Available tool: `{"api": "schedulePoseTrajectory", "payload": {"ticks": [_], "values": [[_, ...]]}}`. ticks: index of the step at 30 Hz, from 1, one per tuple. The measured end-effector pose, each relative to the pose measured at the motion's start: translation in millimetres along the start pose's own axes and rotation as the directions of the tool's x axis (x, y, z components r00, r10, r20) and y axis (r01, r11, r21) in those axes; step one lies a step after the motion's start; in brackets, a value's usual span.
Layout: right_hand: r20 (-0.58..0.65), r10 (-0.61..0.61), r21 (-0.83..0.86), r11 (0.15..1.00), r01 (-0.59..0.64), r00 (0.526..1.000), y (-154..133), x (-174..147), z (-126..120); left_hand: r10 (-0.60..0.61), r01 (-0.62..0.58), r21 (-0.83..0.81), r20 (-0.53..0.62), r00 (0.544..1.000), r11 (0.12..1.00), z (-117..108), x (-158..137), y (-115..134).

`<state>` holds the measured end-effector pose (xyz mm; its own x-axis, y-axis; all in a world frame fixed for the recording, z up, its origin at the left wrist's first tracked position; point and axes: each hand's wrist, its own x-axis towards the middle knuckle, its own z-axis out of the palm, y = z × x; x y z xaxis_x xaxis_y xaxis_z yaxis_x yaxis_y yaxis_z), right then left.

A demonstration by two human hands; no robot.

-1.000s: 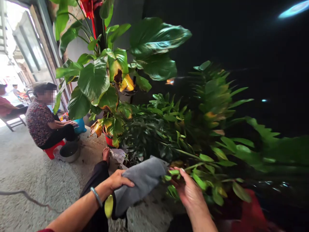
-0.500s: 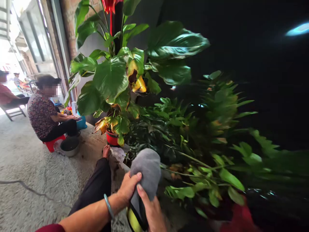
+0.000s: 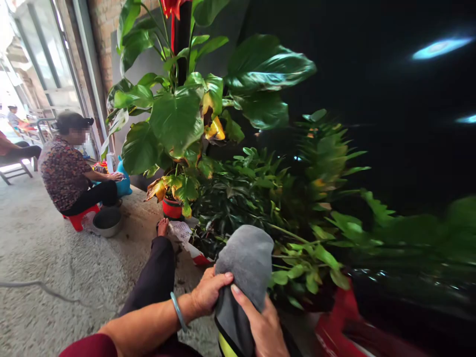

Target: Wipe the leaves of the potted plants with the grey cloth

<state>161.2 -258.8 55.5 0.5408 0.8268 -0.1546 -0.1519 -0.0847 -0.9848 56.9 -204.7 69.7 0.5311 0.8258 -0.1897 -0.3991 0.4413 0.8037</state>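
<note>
Soft grey cloth covers the slipper-shaped piece [image 3: 247,263] between my hands. Its rounded end points away from me, and black trim and a yellow-green part show at the lower end. My left hand [image 3: 210,292] grips its left side, thumb laid across the grey surface. From the right, my right hand [image 3: 264,322] holds it with the thumb on top. The two thumb tips nearly meet on the cloth. The fingers behind the piece are hidden, and so is most of its underside.
A large leafy plant in a red pot [image 3: 172,208] stands ahead, with more low plants [image 3: 238,193] to the right. A red object [image 3: 340,317] lies at lower right. To the left, a person [image 3: 67,168] sits on a red stool beside a grey basin [image 3: 107,221].
The view has shifted slightly. Both hands and the grey piece now sit further right in the picture, with the same grip. More of the red object at lower right shows.
</note>
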Motion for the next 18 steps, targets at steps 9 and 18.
{"api": "schedulePoseTrajectory", "payload": {"ticks": [9,18], "values": [[-0.118,0.000,-0.043,0.999,-0.005,0.993,-27.4,20.1,-4.1,0.057,-0.063,0.031,0.146,0.988,0.998,-19.2,33.7,4.0],[-0.059,-0.241,-0.112,0.966,0.233,0.969,-145.3,114.6,51.4,0.343,-0.247,0.248,-0.502,0.794,0.937,-126.5,144.1,48.1]]}}
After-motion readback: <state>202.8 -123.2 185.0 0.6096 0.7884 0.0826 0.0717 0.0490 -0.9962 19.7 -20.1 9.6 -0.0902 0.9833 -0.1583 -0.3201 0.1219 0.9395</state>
